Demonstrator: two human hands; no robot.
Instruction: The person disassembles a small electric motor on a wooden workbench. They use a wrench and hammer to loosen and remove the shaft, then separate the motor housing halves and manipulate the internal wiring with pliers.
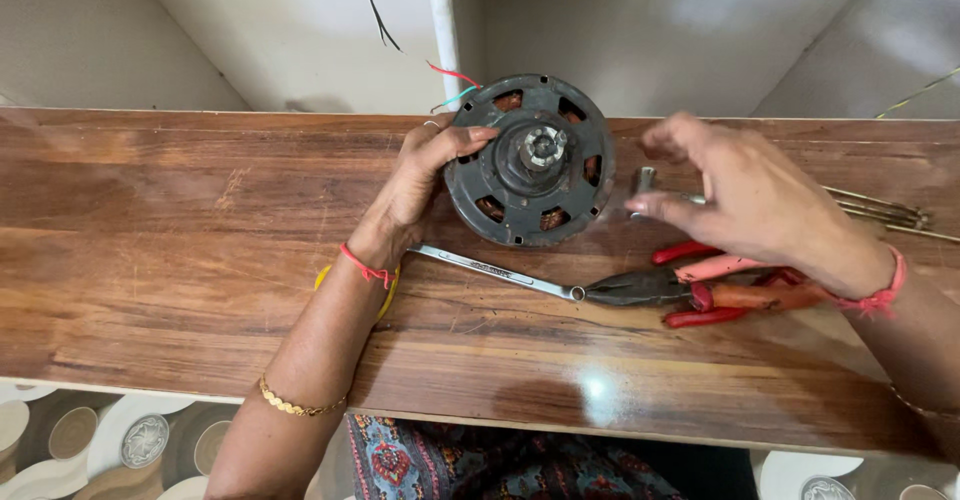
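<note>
- As I view the wooden bench (200, 260), one round dark-grey metal motor housing (530, 160) stands there, left hand (415, 195) gripping its left rim.
- Right hand (755, 200) pinches one small silver metal part (645, 185), just right of the housing.
- One silver spanner (490, 270), two red-handled pliers (700, 285) lie nearer me.

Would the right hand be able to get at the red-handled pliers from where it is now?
Probably yes. The right hand hovers just above the pliers, which lie bare on the wooden table. But its fingers pinch a small metal part, so it is not free to grip.
</note>
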